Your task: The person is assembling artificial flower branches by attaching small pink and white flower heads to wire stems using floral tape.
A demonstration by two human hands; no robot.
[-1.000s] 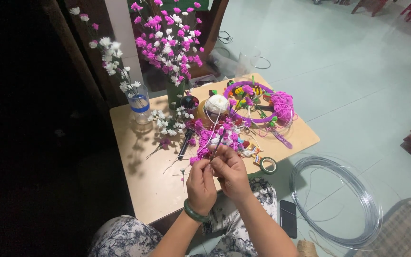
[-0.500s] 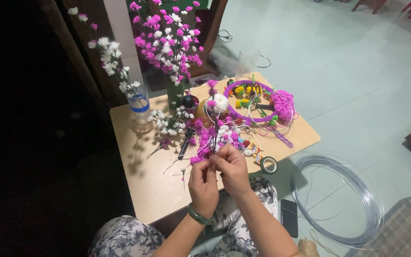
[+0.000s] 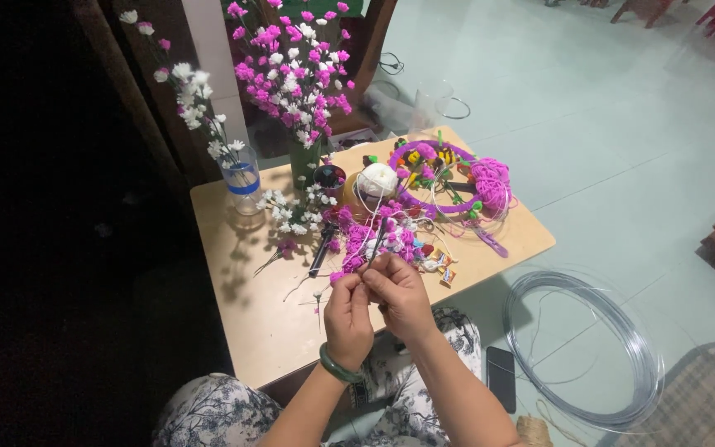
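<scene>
My left hand (image 3: 347, 313), with a green bangle at the wrist, and my right hand (image 3: 397, 294) meet over the front of a low wooden table (image 3: 258, 323). Together they pinch a thin stem of small magenta artificial flowers (image 3: 356, 250) with a strand of white thread running up from it. The stem points away from me toward a pile of loose pink and white blossoms (image 3: 391, 236). A ball of white thread (image 3: 377, 179) sits just beyond that pile.
A vase of pink and white flowers (image 3: 295, 70) and a clear bottle with white blossoms (image 3: 242, 178) stand at the table's back. Purple rings and beads (image 3: 457, 178) lie at the right. On the floor are a coil of wire (image 3: 585, 348) and a phone (image 3: 501, 378).
My hands stay at the same spot, fingers shifting slightly on the flower stem. The view has barely moved.
</scene>
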